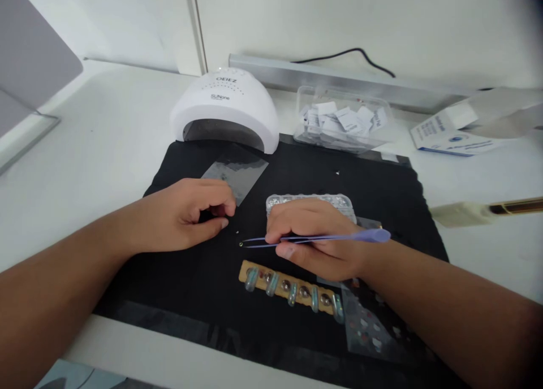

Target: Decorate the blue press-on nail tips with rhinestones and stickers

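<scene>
My right hand (314,236) is closed on lilac tweezers (339,238), their tips pointing left over the black mat. At the tips sits a tiny gold-coloured piece (241,244); whether they grip it I cannot tell. My left hand (190,214) rests on the mat, fingers loosely curled and the thumb apart from them, with nothing held. Just below the tweezers lies a tan strip (278,287) bearing several glittery blue-green false nails (271,284). Behind my right hand, a clear compartment case (343,202) of small bits is partly hidden.
A white nail lamp (227,103) stands at the mat's back left. Right of it is a clear tub (303,117) of small white packets. An opened white box (453,132) and a bottle with a dark cap (462,214) stand right. Sticker sheets (369,332) lie under my right forearm.
</scene>
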A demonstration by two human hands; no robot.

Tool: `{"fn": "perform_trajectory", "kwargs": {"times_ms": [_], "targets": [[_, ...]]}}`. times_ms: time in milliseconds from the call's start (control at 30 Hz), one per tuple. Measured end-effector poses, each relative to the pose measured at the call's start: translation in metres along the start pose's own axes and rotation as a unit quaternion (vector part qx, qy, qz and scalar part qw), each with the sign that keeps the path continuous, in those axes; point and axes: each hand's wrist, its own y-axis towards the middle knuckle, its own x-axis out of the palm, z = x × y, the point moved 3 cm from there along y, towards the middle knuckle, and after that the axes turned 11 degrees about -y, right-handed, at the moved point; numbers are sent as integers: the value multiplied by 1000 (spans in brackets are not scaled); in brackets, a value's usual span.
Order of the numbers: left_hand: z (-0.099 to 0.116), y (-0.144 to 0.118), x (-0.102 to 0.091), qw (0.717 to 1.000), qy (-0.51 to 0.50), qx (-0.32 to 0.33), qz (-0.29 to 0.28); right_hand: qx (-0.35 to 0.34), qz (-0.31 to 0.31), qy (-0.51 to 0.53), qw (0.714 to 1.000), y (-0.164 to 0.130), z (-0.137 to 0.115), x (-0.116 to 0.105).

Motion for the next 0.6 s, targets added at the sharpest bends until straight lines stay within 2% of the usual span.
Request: {"fn": "perform_trajectory", "kwargs": {"times_ms": [600], "targets": [[1,1,1,1000,-4,18,-11,8,5,-16,1000,1,0,1]]}}
